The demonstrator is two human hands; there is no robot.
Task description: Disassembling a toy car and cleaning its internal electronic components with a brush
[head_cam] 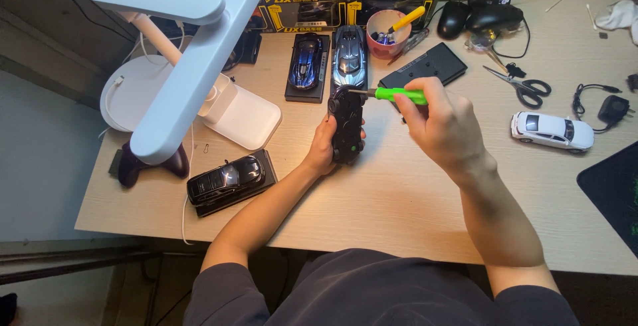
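My left hand (323,145) grips a black toy car (347,123) turned underside up, its wheels showing, just above the wooden desk (399,200). In my right hand (442,123) is a screwdriver with a green handle (399,95); its metal tip touches the car's underside near the far end. Both forearms reach in from the bottom of the view.
A white desk lamp (186,67) leans over the left side. Model cars sit around: silver (349,50), blue (306,60), black on a base (229,178), white (551,130). A pink cup (387,33), black case (425,67), scissors (522,85), computer mice (482,13) and a charger (613,108) lie behind.
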